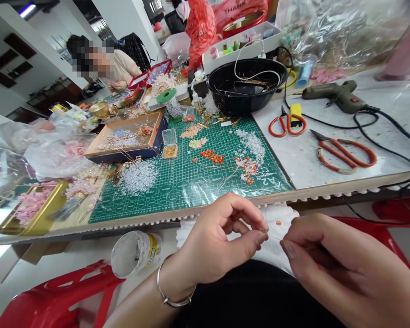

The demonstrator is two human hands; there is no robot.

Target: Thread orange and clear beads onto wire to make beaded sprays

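Observation:
My left hand (230, 241), with a bangle (166, 298) on its wrist, is closed in a pinch just off the table's front edge. Something tiny may sit at its fingertips, too small to name. Close by on the right, my right hand (345, 269) pinches too, thumb against forefinger; what it holds, if anything, is hidden. The hands do not touch. A small orange bead (278, 222) shows beyond the gap, on white cloth (273, 243) over my lap. On the green cutting mat (177, 182) lie orange beads (212, 157), clear beads (136, 176) and an orange-and-white beaded piece (248, 169).
At right lie long-handled pliers (345, 152), red-handled scissors (287, 124) and a glue gun (338, 95) with a trailing cord. Behind the mat stands a black basin (246, 86). A box of hairpieces (126, 136) is left; a person (123, 64) sits beyond. Below is a plastic tub (133, 253).

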